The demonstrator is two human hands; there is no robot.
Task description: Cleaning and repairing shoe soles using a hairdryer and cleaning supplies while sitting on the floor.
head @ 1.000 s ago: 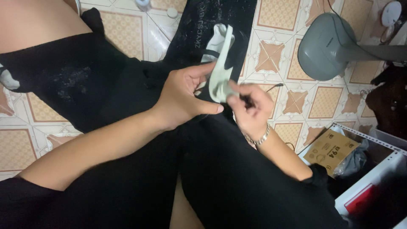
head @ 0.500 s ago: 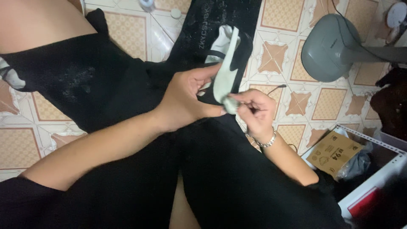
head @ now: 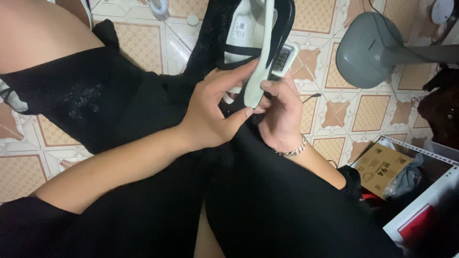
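Pale sandal (head: pixel 260 52) upright between both hands: left hand (head: pixel 215 112) grips its heel edge, right hand (head: pixel 282 112) closed around its black strap (head: pixel 283 28).

Label (head: pixel 240 29): small white rectangular tag with dark print, on the pale inner face of the sandal, just above the left hand (head: pixel 215 112) that grips it.

Label (head: pixel 282 56): small grey-and-white printed patch on the pale strip end, touching the top of the right hand's (head: pixel 279 114) fingers.

Package (head: pixel 382 167): brown cardboard box with dark markings, lying tilted on the tiled floor, well apart from the grip, lower right of the right hand, beside a white tray edge.
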